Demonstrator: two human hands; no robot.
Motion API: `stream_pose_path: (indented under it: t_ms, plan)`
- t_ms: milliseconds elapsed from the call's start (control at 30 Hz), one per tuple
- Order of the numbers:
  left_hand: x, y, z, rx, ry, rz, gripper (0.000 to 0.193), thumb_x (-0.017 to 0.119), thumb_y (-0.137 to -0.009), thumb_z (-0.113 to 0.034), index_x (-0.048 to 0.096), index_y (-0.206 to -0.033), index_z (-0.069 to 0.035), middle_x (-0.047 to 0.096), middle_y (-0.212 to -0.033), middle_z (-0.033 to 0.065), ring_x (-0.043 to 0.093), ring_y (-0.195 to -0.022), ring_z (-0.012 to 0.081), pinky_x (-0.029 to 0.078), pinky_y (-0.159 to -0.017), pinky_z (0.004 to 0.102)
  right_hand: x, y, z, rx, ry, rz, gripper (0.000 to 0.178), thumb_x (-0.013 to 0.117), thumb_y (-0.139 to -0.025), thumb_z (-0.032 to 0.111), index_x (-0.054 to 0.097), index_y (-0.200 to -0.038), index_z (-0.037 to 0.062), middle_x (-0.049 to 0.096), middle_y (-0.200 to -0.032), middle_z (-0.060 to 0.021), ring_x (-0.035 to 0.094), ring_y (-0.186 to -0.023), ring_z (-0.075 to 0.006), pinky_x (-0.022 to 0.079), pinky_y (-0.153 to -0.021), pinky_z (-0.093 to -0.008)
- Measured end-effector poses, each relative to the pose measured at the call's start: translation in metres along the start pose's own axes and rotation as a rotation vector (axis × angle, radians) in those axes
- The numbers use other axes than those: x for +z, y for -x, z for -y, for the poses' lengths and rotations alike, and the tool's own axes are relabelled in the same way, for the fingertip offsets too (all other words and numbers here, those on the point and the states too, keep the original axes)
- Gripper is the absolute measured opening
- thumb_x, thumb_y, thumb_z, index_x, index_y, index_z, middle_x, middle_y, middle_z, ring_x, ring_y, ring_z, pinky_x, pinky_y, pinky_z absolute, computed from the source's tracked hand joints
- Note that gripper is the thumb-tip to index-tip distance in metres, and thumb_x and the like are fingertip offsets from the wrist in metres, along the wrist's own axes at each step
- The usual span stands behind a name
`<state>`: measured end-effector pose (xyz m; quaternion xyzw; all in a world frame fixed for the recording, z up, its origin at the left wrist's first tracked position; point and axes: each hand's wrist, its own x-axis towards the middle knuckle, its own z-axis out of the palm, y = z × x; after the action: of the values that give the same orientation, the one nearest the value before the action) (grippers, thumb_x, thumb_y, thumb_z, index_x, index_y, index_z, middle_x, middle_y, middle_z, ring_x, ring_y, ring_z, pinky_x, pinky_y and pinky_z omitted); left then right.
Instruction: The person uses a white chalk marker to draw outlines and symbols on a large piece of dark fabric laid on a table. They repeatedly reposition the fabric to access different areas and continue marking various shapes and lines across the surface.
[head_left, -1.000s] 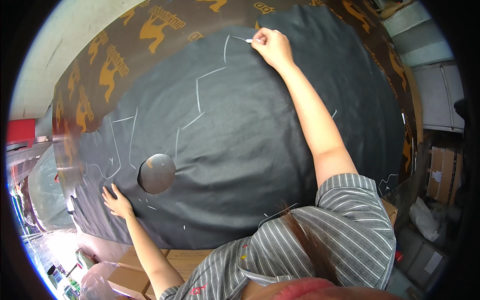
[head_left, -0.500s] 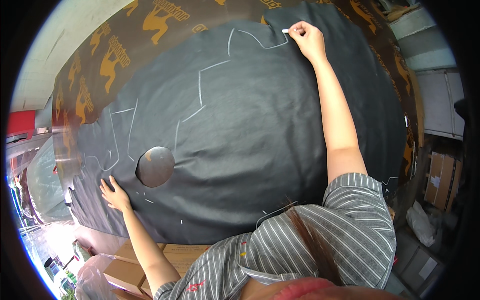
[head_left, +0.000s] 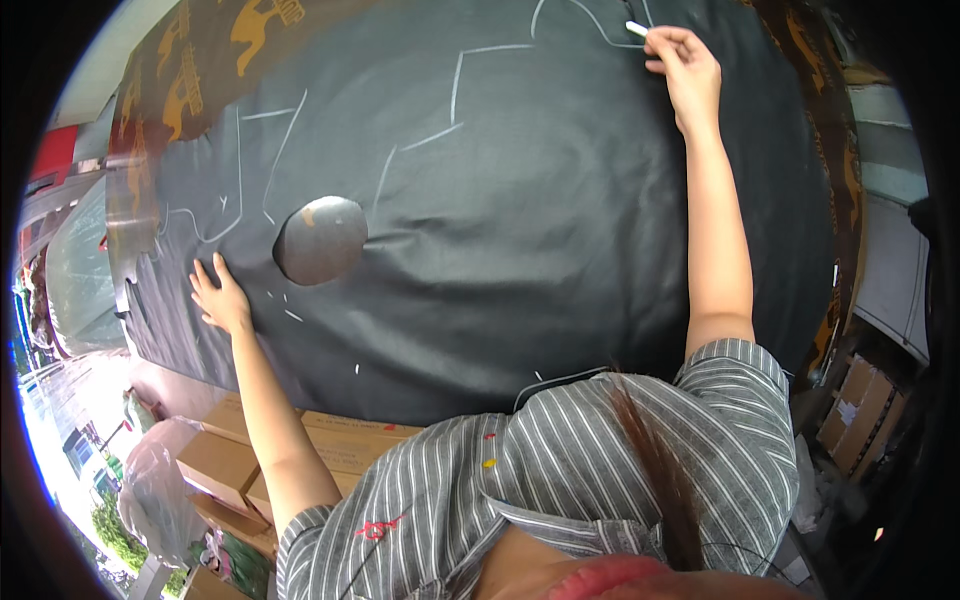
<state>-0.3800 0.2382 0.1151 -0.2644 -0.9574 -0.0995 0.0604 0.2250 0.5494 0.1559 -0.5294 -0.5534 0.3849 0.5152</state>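
Note:
A large black leather sheet (head_left: 520,230) with an irregular edge lies spread before me, marked with white chalk lines. At the far right, my right hand (head_left: 688,70) pinches a short white chalk stick (head_left: 636,29) between thumb and fingers. It is just beside a curved chalk line and another line running up out of the picture; whether the chalk touches the leather I cannot tell. On the left, my left hand (head_left: 220,298) rests flat on the leather with fingers spread, below a curved chalk outline. A round hole (head_left: 322,240) in the leather lies to its right.
Under the leather is a brown board (head_left: 215,70) with orange prints, showing along the far left and right edges. Cardboard boxes (head_left: 215,462) stand at the near left beside clear plastic bags (head_left: 155,490). Another cardboard box (head_left: 857,412) is at the right.
The view has shifted, so the leather sits higher in the picture. A chalk line now runs farther up from the curve's end. My right hand remains near it; my left hand stays flat.

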Motion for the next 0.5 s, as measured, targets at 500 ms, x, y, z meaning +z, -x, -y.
stream_pose_path:
  t_ms: [500]
  plan:
    - [0.009, -0.005, 0.001, 0.021, -0.027, -0.012, 0.078, 0.040, -0.093, -0.075, 0.041, -0.154, -0.027, 0.033, -0.163, 0.0060, 0.025, -0.151, 0.0361, 0.014, -0.118, 0.0648, -0.046, 0.109, 0.015, 0.184, -0.091, -0.163, 0.023, 0.072, -0.093, 0.007, 0.069, -0.112, -0.0048, 0.071, -0.099, -0.0087, 0.068, -0.091, -0.0140, 0.059, -0.086, -0.0283]
